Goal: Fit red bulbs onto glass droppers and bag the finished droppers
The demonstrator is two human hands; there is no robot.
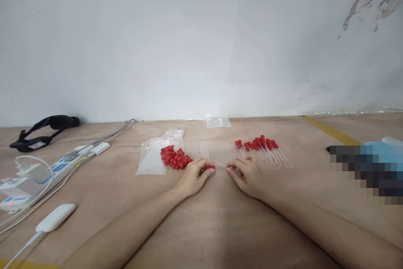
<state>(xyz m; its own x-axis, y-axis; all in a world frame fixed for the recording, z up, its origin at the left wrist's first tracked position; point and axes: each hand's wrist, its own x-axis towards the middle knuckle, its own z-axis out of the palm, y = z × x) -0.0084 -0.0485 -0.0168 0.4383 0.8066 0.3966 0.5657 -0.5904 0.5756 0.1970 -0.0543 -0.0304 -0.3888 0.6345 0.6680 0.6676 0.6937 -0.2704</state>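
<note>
My left hand (197, 175) pinches a red rubber dropper bulb (209, 168), its end pointing right. Facing it, my right hand (245, 173) grips a clear dropper tube (221, 165) whose tip points left at the bulb, a small gap between them. Just left of my left hand lies a pile of loose red bulbs (175, 158). Behind both hands, a row of clear tubes (214, 150) lies side by side. To the right of that row are several droppers with red bulbs fitted (261, 142), their clear stems slanting toward me.
Clear zip bags (153, 160) lie under and beside the bulb pile; another bag (218, 123) is by the wall. At left are a power strip (59, 168) with plugs and cables, a black headset strap (45, 132) and a white oval device (56, 217). A blurred dark item lies far right.
</note>
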